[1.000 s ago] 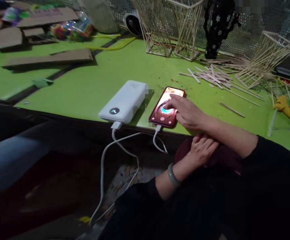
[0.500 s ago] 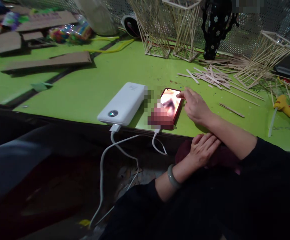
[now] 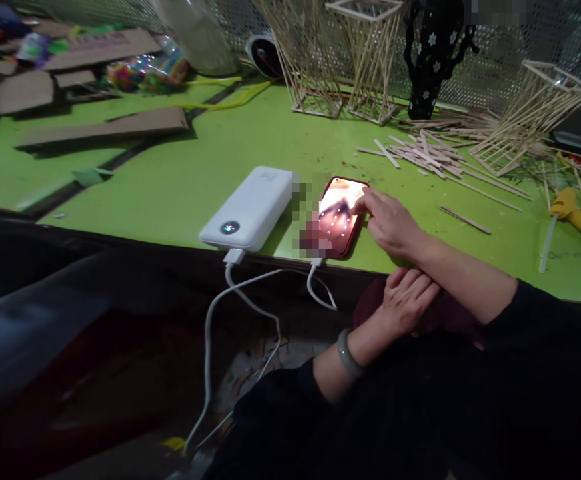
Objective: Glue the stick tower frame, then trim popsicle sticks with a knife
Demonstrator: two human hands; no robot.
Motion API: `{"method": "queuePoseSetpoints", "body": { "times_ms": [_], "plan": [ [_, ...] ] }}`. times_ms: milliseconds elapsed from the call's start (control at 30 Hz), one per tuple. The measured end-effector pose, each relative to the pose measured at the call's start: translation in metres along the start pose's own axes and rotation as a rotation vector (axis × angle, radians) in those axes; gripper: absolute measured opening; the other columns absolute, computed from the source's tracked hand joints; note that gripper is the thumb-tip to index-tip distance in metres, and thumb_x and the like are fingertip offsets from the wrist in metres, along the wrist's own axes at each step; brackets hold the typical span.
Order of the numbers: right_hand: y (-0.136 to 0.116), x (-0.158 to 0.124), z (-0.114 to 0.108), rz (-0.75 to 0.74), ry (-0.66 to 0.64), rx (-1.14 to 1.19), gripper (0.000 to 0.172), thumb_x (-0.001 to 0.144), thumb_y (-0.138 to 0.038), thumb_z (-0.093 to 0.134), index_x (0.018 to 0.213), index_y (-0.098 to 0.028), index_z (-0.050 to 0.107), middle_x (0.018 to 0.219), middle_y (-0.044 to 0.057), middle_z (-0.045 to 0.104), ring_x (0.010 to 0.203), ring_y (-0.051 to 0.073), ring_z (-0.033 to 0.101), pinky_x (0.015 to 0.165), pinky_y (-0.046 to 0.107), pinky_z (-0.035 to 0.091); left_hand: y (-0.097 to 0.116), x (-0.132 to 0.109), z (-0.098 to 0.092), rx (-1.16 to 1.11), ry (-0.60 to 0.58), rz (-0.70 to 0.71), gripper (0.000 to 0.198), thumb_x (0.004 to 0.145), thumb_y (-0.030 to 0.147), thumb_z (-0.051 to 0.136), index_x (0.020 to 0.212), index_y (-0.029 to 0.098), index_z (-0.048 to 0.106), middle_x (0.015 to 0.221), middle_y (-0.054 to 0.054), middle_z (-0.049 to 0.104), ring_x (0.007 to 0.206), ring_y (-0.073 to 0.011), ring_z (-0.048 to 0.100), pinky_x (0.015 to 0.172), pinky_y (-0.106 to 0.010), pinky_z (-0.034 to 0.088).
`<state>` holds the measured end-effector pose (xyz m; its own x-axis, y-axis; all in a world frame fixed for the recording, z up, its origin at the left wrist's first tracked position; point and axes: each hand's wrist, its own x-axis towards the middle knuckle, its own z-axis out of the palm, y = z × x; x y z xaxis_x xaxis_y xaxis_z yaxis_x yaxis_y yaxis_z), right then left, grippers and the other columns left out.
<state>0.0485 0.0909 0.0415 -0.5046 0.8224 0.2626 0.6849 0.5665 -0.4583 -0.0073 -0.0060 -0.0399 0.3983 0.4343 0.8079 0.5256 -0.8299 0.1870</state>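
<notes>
Bare green tabletop (image 3: 210, 150) lay open left of and beyond the power bank (image 3: 250, 208); loose sticks (image 3: 423, 153) and stick frames (image 3: 343, 60) crowded the far right, cardboard (image 3: 105, 125) the far left.

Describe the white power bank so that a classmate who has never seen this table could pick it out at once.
Start at the green table and follow its dark near edge to the middle. There the power bank lies flat, just left of the red-cased phone that the right hand touches. It is the only plain white slab, with a small round lit display and a white cable hanging off its near end.
</notes>
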Motion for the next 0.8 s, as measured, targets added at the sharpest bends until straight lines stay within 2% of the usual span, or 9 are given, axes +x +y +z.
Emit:
{"method": "queuePoseSetpoints", "body": {
  "times_ms": [100, 200, 267, 633, 800],
  "plan": [
    [0.0000, -0.0004, 0.0024, -0.030, -0.016, 0.013, 0.035, 0.074, -0.004, 0.033, 0.098, -0.020, 0.053, 0.109, 0.009, 0.060, 0.108, 0.023, 0.052, 0.095, 0.042, 0.040, 0.0003, 0.0012, -0.0020, -0.005, -0.010, 0.002, 0.013, 0.085, 0.018, 0.053, 0.083, 0.018, 0.066, 0.073, -0.002, 0.067, 0.079, -0.0156, 0.057, 0.074, -0.030, 0.037],
    [0.0003, -0.0007, 0.0042, -0.045, -0.040, 0.021, 0.036, 0.075, -0.005, 0.034, 0.100, -0.020, 0.055, 0.115, 0.009, 0.060, 0.127, 0.025, 0.043, 0.101, 0.046, 0.035, 0.0004, 0.0014, -0.0028, -0.011, -0.020, 0.000, 0.014, 0.086, 0.018, 0.053, 0.082, 0.018, 0.066, 0.071, -0.002, 0.065, 0.076, -0.0155, 0.056, 0.072, -0.031, 0.036],
    [0.0001, -0.0007, 0.0044, -0.030, -0.066, 0.009, 0.037, 0.075, -0.004, 0.034, 0.102, -0.018, 0.056, 0.118, 0.011, 0.060, 0.131, 0.027, 0.040, 0.103, 0.048, 0.034, 0.0004, 0.0011, -0.0026, -0.007, -0.023, 0.001, 0.014, 0.086, 0.018, 0.052, 0.082, 0.019, 0.066, 0.070, -0.002, 0.064, 0.076, -0.0156, 0.055, 0.072, -0.031, 0.035],
    [0.0016, -0.0008, 0.0056, -0.054, -0.054, -0.018, 0.037, 0.074, -0.005, 0.034, 0.101, -0.017, 0.056, 0.118, 0.012, 0.059, 0.128, 0.027, 0.042, 0.102, 0.048, 0.035, -0.0009, -0.0007, 0.0032, -0.004, 0.038, 0.015, 0.015, 0.085, 0.017, 0.051, 0.082, 0.019, 0.065, 0.067, -0.001, 0.062, 0.076, -0.0149, 0.052, 0.074, -0.031, 0.034],
    [-0.0006, -0.0006, 0.0016, -0.044, 0.024, 0.014, 0.036, 0.072, -0.003, 0.032, 0.095, -0.019, 0.055, 0.106, 0.009, 0.063, 0.107, 0.022, 0.054, 0.097, 0.041, 0.038, -0.0019, -0.0024, 0.0030, -0.011, -0.014, 0.015, 0.016, 0.086, 0.018, 0.050, 0.088, 0.018, 0.066, 0.073, -0.002, 0.065, 0.080, -0.0157, 0.054, 0.075, -0.030, 0.035]
  ]
}}
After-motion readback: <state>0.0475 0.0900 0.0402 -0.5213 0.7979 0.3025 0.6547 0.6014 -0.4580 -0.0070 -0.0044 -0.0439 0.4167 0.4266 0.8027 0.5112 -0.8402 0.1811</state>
